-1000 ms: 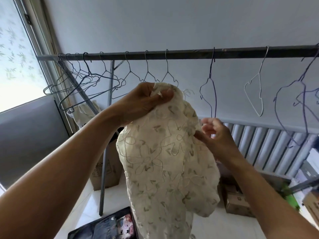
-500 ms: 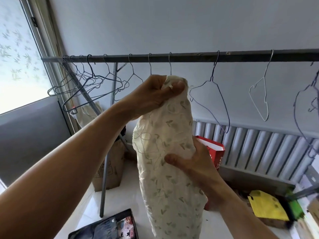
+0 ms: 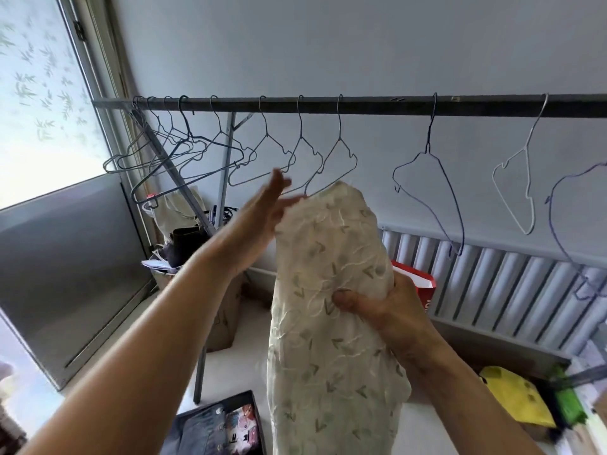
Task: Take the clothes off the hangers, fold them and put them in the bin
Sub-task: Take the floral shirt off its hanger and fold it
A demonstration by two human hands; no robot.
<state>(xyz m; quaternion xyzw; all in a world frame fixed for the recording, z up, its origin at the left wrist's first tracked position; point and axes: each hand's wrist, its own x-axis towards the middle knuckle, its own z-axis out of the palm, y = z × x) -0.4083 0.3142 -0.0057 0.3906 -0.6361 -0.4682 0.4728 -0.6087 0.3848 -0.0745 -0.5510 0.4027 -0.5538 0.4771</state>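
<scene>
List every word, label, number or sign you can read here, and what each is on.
Nothing reads clearly.
Red bag: white print at its lower edge, cut off, unreadable.
Cardboard box: dark marks, too blurred.
Printed garment in the bin: graphic, blurred, no legible letters.
Yellow bag: green marks, illegible.
Cream garment: embroidered pattern only, no text.

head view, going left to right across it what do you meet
window → left hand → cream garment → red bag → white hanger. The right hand is left out, since it overlaps the garment.
</scene>
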